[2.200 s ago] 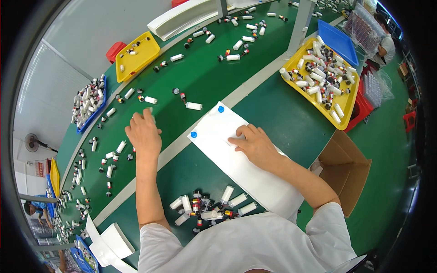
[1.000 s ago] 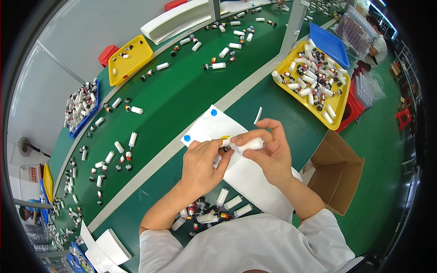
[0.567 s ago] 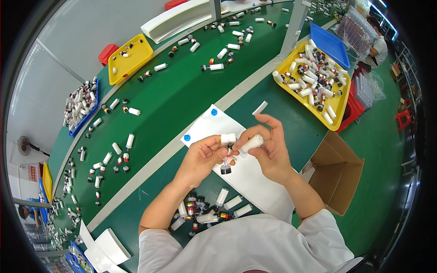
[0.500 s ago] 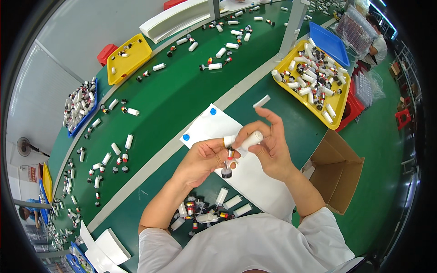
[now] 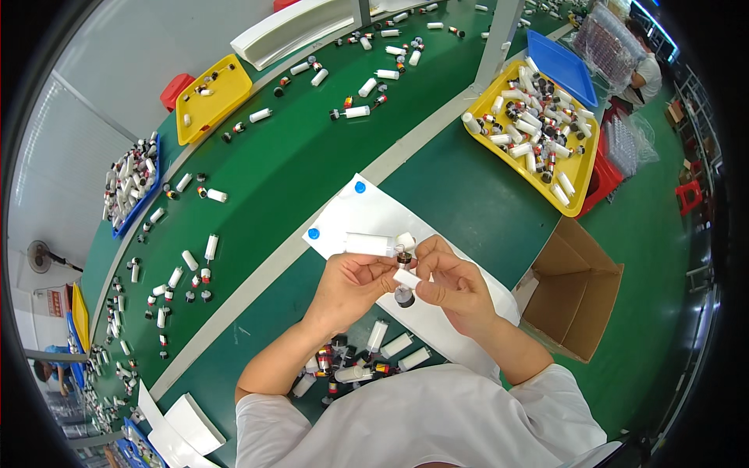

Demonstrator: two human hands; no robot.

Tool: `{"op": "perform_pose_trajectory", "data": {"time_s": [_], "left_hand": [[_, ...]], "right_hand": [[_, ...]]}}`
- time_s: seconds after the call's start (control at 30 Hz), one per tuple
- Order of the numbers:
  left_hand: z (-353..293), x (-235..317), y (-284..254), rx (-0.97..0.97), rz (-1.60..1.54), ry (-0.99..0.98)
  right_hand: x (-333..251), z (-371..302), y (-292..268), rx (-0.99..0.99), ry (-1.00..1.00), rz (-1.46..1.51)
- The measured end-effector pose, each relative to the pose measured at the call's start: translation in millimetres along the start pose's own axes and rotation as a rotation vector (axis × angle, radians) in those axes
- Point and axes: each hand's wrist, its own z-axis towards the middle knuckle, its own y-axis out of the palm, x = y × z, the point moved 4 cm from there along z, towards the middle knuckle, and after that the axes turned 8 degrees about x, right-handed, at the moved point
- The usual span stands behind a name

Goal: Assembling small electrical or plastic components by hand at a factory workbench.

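Above the white sheet, both my hands meet at a small wired assembly. My left hand point(image 5: 343, 295) is closed on it, and its white cylinder point(image 5: 370, 244) lies across above the fingers. A round part with a dark rim point(image 5: 404, 297) hangs at the lower end, below a short dark and metallic piece point(image 5: 404, 259). My right hand point(image 5: 462, 290) pinches a small white strip point(image 5: 406, 278) against the middle of the assembly. Fingers hide part of the join. Several similar assemblies point(image 5: 355, 374) lie in a pile on the bench close to my body.
A white sheet point(image 5: 343, 214) with blue round pins point(image 5: 360, 187) lies on the bench. At right stand a heaped yellow tray point(image 5: 576, 204), a blue tray point(image 5: 558, 66) and an open cardboard box point(image 5: 581, 312). More assemblies dot the green belt point(image 5: 265, 179). A person point(image 5: 646, 78) is far right.
The white cylinder has gone from my right fingers to lying across my left hand. The white strip has come from my right index fingertip down to the assembly.
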Motion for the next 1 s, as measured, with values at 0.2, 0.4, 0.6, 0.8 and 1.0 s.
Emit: {"op": "perform_pose_trajectory", "data": {"time_s": [0.2, 0.4, 0.6, 0.8, 1.0], "left_hand": [[-6, 12, 1, -0.019, 0.245, 0.09], [-9, 19, 4, -0.008, 0.441, 0.393], [-1, 1, -14, 0.059, 0.417, 0.189], [11, 26, -117, 0.689, 1.065, 0.448], [-24, 11, -93, 0.317, 1.379, 0.412]], "right_hand": [[12, 14, -12, -0.039, -0.136, -0.32], [11, 22, -16, -0.082, -0.264, -0.525], [31, 44, -34, 0.048, -0.207, -0.766], [60, 40, -26, -0.222, -0.652, -1.221], [67, 44, -22, -0.324, -0.791, -1.365]]}}
